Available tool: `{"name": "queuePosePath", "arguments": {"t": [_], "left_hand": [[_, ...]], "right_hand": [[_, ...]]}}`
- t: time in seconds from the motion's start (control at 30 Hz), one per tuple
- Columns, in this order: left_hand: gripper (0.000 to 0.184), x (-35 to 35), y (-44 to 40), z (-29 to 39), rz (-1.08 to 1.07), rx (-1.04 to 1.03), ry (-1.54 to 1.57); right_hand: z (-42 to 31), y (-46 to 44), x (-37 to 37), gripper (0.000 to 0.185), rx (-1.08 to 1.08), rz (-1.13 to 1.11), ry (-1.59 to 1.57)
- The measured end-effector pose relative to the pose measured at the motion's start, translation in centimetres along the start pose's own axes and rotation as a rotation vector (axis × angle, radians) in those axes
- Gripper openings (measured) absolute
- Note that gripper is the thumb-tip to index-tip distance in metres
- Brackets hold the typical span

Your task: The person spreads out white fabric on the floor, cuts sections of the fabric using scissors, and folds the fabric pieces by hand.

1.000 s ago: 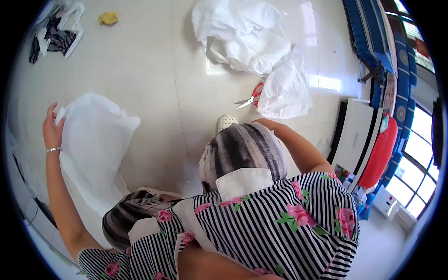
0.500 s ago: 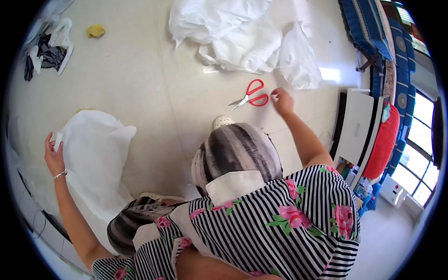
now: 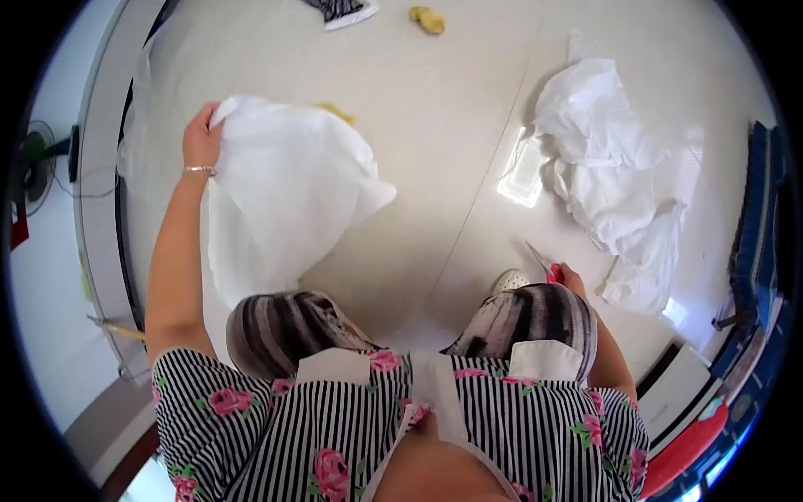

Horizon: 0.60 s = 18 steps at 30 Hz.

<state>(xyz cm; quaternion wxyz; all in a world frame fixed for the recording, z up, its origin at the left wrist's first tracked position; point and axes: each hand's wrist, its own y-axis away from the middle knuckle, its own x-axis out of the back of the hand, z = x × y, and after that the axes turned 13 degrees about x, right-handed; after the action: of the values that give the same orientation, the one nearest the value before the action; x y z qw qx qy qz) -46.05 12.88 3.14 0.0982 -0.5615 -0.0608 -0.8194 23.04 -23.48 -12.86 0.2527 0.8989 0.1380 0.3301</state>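
My left hand [image 3: 202, 138] is closed on the upper left edge of a thin white fabric sheet [image 3: 288, 184], whose far end hangs in soft folds over the floor. A bracelet circles that wrist. Just beyond my right knee, my right hand [image 3: 573, 280] grips the red handles of a pair of scissors [image 3: 539, 256]. Their blades point up and to the left, away from my body. My knee hides part of the right wrist and forearm.
More crumpled white material [image 3: 606, 151] lies on the tiled floor [image 3: 443, 159] at the right. A yellow scrap [image 3: 428, 19] and a black-and-white item [image 3: 345, 12] lie at the far side. A fan [image 3: 38, 163] stands at the left, a white cabinet [image 3: 677, 389] at the lower right.
My right hand has taken hold of the scissors that lay on the floor. The left hand still holds the white sheet. My view has turned toward the left.
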Motion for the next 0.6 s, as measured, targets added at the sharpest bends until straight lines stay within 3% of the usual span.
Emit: {"name": "queuePosePath", "arguments": {"t": [0.1, 0.17, 0.23, 0.43, 0.6], "left_hand": [[0.024, 1.6, 1.2, -0.2, 0.019, -0.012, 0.224], [0.026, 3.3, 2.1, 1.0, 0.017, 0.019, 0.303], [0.026, 4.7, 3.3, 1.8, 0.007, 0.026, 0.312], [0.024, 10.8, 5.7, 3.6, 0.073, -0.024, 0.352], [0.023, 15.2, 9.7, 6.1, 0.171, -0.036, 0.325]], "right_hand": [[-6.6, -3.7, -1.9, 0.022, 0.089, -0.193, -0.612], [-10.7, -6.6, -3.0, 0.032, 0.207, -0.456, -0.611], [-14.4, -9.6, -4.3, 0.048, 0.183, -0.664, -0.672], [-21.8, -16.9, -6.4, 0.082, 0.095, -0.926, -0.515], [-23.9, -19.4, -7.4, 0.093, 0.104, -0.964, -0.602]]}}
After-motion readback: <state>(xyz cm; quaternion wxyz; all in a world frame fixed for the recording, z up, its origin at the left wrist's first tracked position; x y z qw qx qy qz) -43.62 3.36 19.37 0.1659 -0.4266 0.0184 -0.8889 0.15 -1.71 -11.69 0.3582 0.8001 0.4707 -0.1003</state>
